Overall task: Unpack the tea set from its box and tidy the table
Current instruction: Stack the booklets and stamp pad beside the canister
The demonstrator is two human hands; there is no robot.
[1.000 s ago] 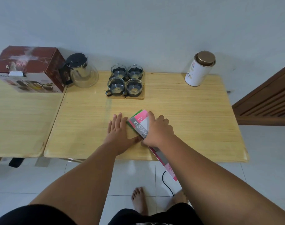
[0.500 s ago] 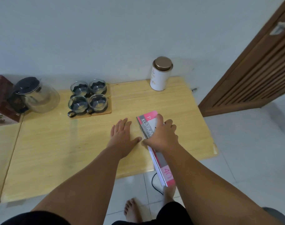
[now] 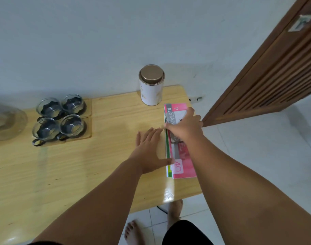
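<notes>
Both hands on a pink booklet at the table's right edge.

Nearest, the left hand lies flat, fingers spread, thumb touching the pink booklet on the wooden table. At one o'clock the right hand presses down on the booklet, fingers extended. Beyond, at twelve o'clock, a white canister stands upright; at ten o'clock four glass cups sit together on wooden coasters, with the glass teapot at the left edge.
</notes>
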